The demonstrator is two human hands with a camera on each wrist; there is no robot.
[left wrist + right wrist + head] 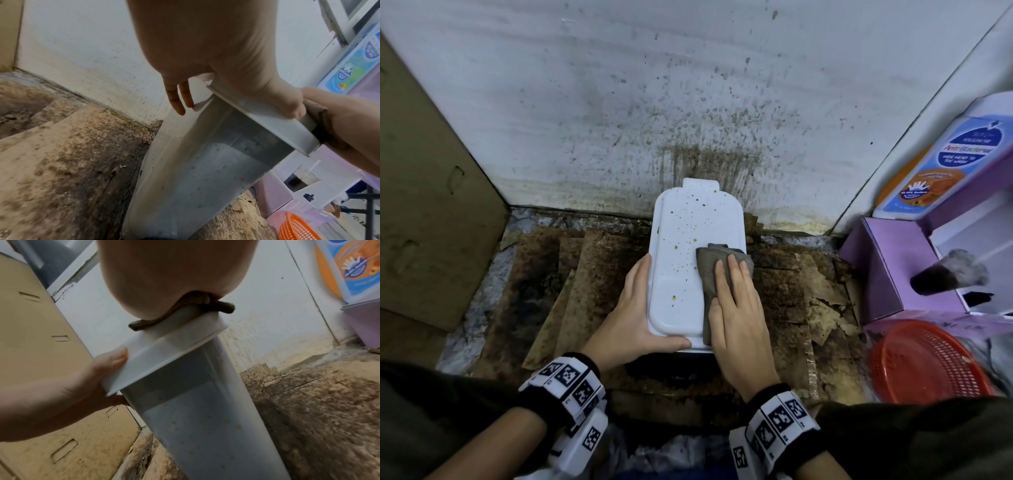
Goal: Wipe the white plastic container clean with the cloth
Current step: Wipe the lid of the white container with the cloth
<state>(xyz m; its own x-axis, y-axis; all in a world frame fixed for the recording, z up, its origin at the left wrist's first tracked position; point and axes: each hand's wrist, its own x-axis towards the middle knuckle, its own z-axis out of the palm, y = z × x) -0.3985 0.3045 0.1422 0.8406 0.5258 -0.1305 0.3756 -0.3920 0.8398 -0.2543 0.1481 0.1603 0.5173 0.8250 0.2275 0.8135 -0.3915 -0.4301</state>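
Observation:
A tall white plastic container (pixel 681 246) stands in the middle, and brown-green specks dot its lid. My left hand (pixel 637 308) grips its left side, thumb laid over the near lid edge. My right hand (pixel 736 308) lies flat on a grey-brown cloth (pixel 709 270) and presses it onto the right half of the lid. In the left wrist view my left hand (pixel 205 48) clasps the rim of the container (pixel 195 170), with the cloth (pixel 316 112) beyond my thumb. The right wrist view has my right hand (pixel 168 272) squashing the cloth (pixel 224 305) onto the lid of the container (pixel 205 418).
A spattered white wall (pixel 688 102) rises just behind. Stained brown paper (pixel 585 274) covers the floor. A cardboard box (pixel 424 205) leans on the left. On the right stand a purple box (pixel 893 267), an anti-bacterial bottle (pixel 945 164) and a red mesh basket (pixel 928 363).

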